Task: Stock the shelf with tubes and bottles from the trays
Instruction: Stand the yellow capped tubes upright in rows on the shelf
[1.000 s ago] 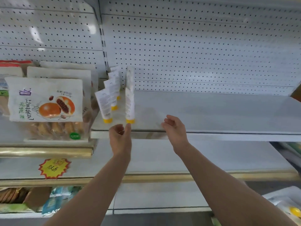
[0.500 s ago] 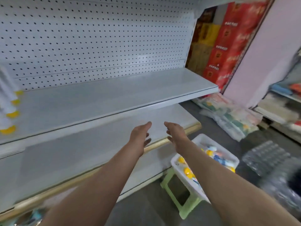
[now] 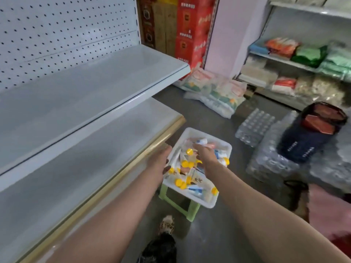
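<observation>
A white tray [image 3: 227,151] sits on a green plastic stool [image 3: 179,204] on the floor, beside the shelf's right end. It is heaped with several white tubes with yellow caps [image 3: 185,164] and a few blue-capped ones. My left hand [image 3: 161,161] hovers at the tray's left rim, fingers loosely bent and holding nothing. Over the middle of the heap, my right hand [image 3: 206,155] reaches with fingers stretched toward the tubes, gripping nothing that I can see. The grey upper shelf [image 3: 91,90] and the gold-edged lower shelf [image 3: 98,147] lie bare at left.
Shrink-wrapped packs of water bottles [image 3: 255,128] and a dark bag [image 3: 311,135] stand on the floor to the right of the tray. Bagged goods [image 3: 214,92] lie near red cartons [image 3: 190,27]. Another stocked shelf [image 3: 284,63] is at far right. My shoe [image 3: 167,225] is below the stool.
My view has swung right and down from the shelved tubes to the tray. Both hands have dropped from the shelf edge to above the tray, still holding nothing.
</observation>
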